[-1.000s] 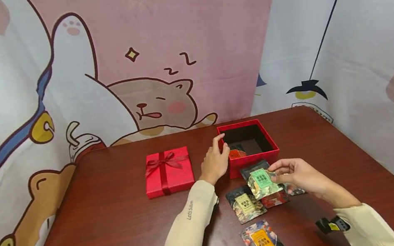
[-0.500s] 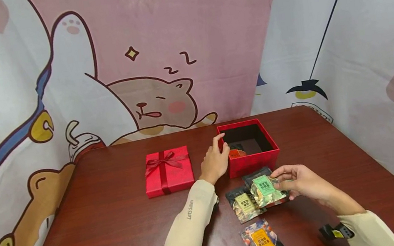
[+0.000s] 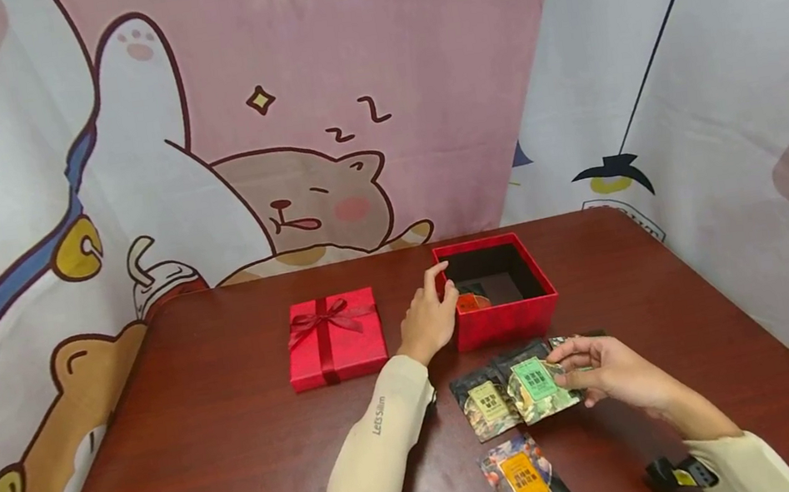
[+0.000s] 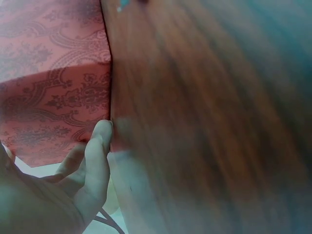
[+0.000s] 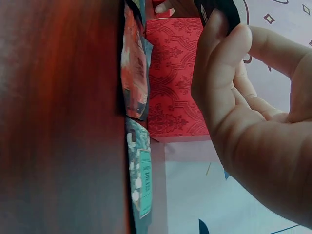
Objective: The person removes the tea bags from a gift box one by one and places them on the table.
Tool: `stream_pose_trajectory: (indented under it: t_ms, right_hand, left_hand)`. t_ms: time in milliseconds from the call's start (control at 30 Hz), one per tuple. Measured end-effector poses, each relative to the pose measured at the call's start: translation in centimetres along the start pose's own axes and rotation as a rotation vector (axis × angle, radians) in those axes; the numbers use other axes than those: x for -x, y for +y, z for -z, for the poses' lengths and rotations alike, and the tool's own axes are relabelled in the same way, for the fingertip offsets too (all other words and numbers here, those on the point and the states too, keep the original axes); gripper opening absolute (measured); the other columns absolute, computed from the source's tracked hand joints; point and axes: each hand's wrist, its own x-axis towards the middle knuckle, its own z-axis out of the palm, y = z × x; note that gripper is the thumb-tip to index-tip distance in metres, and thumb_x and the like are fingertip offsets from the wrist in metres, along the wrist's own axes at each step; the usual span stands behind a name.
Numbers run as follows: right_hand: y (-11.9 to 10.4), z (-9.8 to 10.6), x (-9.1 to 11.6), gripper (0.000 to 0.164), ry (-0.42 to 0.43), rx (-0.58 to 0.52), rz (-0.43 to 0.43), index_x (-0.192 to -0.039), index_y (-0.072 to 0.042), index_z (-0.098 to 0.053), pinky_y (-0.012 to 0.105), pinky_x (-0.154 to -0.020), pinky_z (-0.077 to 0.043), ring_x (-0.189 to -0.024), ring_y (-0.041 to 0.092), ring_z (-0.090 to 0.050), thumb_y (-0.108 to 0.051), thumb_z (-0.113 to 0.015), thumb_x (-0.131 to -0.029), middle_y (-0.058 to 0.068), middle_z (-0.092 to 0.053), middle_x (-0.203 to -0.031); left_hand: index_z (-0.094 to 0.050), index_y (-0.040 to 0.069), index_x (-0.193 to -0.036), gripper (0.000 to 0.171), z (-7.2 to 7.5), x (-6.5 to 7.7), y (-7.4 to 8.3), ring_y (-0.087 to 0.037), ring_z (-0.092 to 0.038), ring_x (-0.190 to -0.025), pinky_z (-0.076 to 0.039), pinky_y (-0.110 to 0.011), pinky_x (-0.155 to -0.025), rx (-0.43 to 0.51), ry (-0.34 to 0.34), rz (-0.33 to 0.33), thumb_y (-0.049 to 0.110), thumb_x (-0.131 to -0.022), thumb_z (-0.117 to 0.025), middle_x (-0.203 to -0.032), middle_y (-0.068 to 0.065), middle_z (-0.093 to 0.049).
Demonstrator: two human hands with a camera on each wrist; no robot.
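My right hand pinches the right edge of a black pouch with a green label, held above the table. In the right wrist view its dark corner sits between thumb and finger. Below lie a reddish pouch and a pouch with a teal label. My left hand touches the left side of an open red gift box, fingers fairly extended along its wall. Inside the box, partly hidden, is a pouch with an orange-red front.
A red lid with a bow lies left of the box. Near the held pouch is a pouch with a pale yellow label; closer to me lies one with an orange label. A printed curtain hangs behind the table.
My right hand has lowered the green-labelled pouch slightly toward me, away from the box front, and lately a little right. The left hand has stayed at the box.
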Motion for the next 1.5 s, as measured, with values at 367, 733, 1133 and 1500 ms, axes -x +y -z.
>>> stream_pose_trajectory:
  t_ms: [367,733,1133,1500]
  right_hand:
    - [1.1,0.1,0.8,0.048,-0.030,-0.029,-0.021,-0.124,0.010,-0.053,0.031,-0.058,-0.055,-0.072,0.013,-0.060,-0.016,-0.073,-0.089,0.008,-0.069,-0.103]
    - [1.1,0.1,1.1,0.046,-0.047,-0.035,-0.031,-0.124,0.010,-0.052,0.030,-0.058,-0.054,-0.073,0.012,-0.061,-0.015,-0.072,-0.090,0.008,-0.070,-0.102]
    - [2.2,0.4,1.8,0.044,-0.082,-0.027,-0.031,-0.125,0.010,-0.051,0.031,-0.057,-0.054,-0.070,0.012,-0.060,-0.014,-0.069,-0.092,0.009,-0.069,-0.101]
    - [3.1,0.8,2.9,0.042,-0.123,-0.035,-0.031,-0.126,0.011,-0.049,0.032,-0.056,-0.053,-0.068,0.011,-0.057,-0.012,-0.065,-0.095,0.011,-0.069,-0.104]
  left_hand:
    - [-0.031,0.045,-0.149,0.048,0.1,-0.1,-0.1,-0.033,-0.063,-0.105,-0.047,-0.055,-0.087,-0.006,0.014,-0.004,0.052,-0.102,-0.033,-0.123,-0.009,-0.060]
    - [-0.030,0.047,-0.149,0.046,0.3,-0.2,-0.1,-0.032,-0.063,-0.105,-0.048,-0.054,-0.087,-0.009,0.012,-0.003,0.051,-0.103,-0.033,-0.122,-0.008,-0.060]
    - [-0.030,0.045,-0.149,0.047,0.3,-0.1,0.1,-0.032,-0.063,-0.105,-0.048,-0.053,-0.086,-0.007,0.011,-0.010,0.052,-0.102,-0.032,-0.122,-0.009,-0.060]
    - [-0.030,0.046,-0.149,0.047,-0.1,-0.1,-0.1,-0.031,-0.063,-0.104,-0.048,-0.053,-0.086,-0.004,0.004,-0.008,0.052,-0.102,-0.033,-0.122,-0.008,-0.060]
